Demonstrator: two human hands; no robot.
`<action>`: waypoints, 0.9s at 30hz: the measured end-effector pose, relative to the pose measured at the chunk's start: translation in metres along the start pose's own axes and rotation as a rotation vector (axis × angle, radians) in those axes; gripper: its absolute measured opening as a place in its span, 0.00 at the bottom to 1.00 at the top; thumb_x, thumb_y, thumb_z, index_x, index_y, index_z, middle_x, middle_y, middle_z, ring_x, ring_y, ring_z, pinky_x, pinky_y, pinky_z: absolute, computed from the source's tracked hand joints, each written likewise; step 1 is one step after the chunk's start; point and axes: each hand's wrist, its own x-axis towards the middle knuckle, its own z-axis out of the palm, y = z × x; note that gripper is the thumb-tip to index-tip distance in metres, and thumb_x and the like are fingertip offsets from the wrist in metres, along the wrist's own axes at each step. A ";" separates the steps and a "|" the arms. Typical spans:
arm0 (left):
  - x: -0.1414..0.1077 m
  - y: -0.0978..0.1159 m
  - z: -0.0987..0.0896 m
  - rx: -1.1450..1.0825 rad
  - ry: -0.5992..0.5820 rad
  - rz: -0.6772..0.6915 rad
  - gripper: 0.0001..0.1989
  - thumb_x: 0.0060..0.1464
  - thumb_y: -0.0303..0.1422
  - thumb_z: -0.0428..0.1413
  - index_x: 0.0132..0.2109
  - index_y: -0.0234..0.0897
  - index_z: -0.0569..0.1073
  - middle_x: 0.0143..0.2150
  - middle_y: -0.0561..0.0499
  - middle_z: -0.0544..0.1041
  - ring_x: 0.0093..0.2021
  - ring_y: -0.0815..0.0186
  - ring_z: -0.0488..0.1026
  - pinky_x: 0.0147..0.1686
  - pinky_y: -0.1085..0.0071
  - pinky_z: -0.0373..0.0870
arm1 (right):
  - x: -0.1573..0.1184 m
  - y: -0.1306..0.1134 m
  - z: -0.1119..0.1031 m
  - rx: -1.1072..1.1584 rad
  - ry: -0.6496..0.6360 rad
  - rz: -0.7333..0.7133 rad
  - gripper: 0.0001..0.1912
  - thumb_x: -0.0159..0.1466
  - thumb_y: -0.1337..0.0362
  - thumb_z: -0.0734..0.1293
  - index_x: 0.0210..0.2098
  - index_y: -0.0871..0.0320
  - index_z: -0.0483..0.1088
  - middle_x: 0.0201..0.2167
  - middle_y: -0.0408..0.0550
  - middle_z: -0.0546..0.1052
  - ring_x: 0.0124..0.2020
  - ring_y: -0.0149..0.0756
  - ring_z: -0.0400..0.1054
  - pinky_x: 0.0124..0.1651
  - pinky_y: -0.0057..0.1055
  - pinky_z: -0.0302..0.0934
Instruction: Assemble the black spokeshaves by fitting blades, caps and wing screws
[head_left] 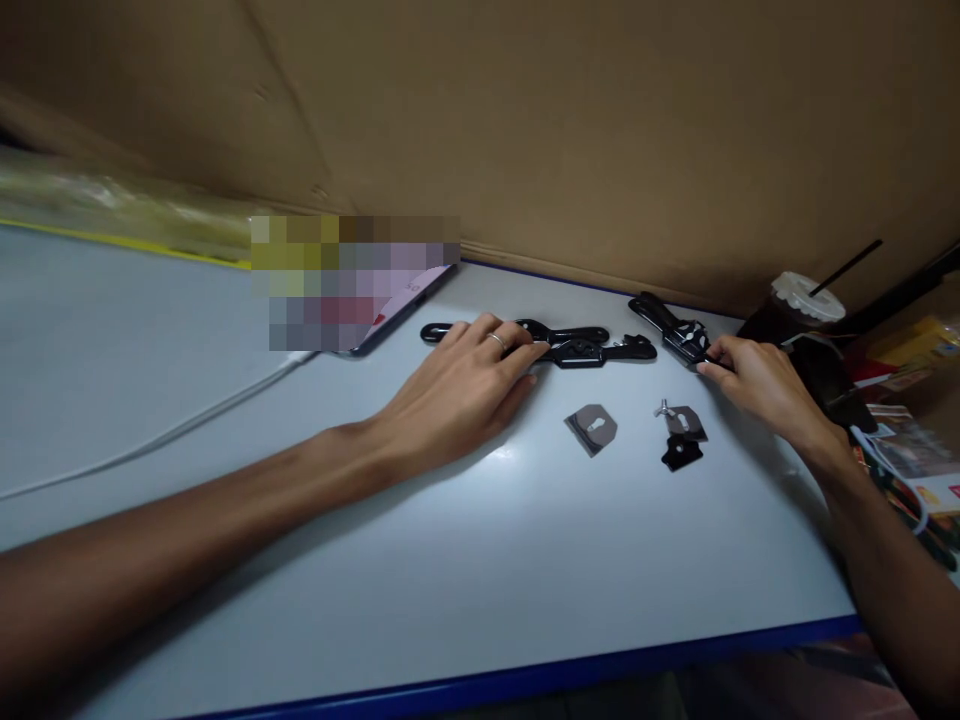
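My left hand [480, 375], with a ring on one finger, rests over two black metal tool bodies at mid-table; its fingers touch the nearer one [581, 353], and the farther one [581, 334] lies just behind. At the right, my right hand [757, 375] pinches the near end of a third black tool [675, 335], which lies slanted. In front of the tools lies a flat metal blade [595, 428] with a keyhole slot. Farther right are a second blade [686, 422], a small silver screw [664, 409] and a black cap plate [682, 453], close together.
A tablet or phone [397, 310], partly pixelated, leans at the back with a white cable [180, 435]. A lidded cup with a straw [806, 300] and assorted packets [915, 440] are at the right. Cardboard [562, 130] stands behind the white table [450, 600].
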 end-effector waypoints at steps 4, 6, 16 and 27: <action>0.001 0.001 0.000 0.023 -0.001 0.006 0.20 0.69 0.32 0.43 0.59 0.30 0.74 0.53 0.36 0.76 0.49 0.48 0.68 0.43 0.54 0.67 | 0.004 0.004 0.005 0.011 -0.015 -0.028 0.12 0.70 0.59 0.63 0.44 0.57 0.76 0.39 0.53 0.82 0.39 0.46 0.75 0.37 0.34 0.56; 0.001 0.001 0.000 0.015 -0.006 0.004 0.20 0.69 0.32 0.44 0.60 0.30 0.73 0.53 0.36 0.76 0.50 0.48 0.68 0.43 0.53 0.67 | 0.005 0.005 0.006 0.012 -0.018 -0.041 0.13 0.70 0.60 0.62 0.45 0.57 0.76 0.40 0.53 0.82 0.39 0.45 0.75 0.38 0.34 0.57; 0.001 -0.003 0.004 -0.054 -0.058 -0.001 0.20 0.66 0.28 0.44 0.58 0.31 0.74 0.47 0.39 0.75 0.45 0.52 0.69 0.45 0.56 0.70 | -0.002 -0.004 0.003 -0.011 0.121 -0.058 0.10 0.69 0.63 0.64 0.44 0.57 0.77 0.43 0.53 0.78 0.40 0.45 0.73 0.37 0.35 0.57; 0.001 0.007 -0.005 -0.148 -0.111 0.004 0.17 0.57 0.26 0.48 0.50 0.30 0.76 0.45 0.39 0.74 0.45 0.51 0.70 0.45 0.52 0.71 | -0.058 -0.087 0.003 0.214 -0.008 -0.648 0.22 0.73 0.59 0.62 0.66 0.52 0.65 0.48 0.55 0.71 0.48 0.46 0.68 0.41 0.39 0.67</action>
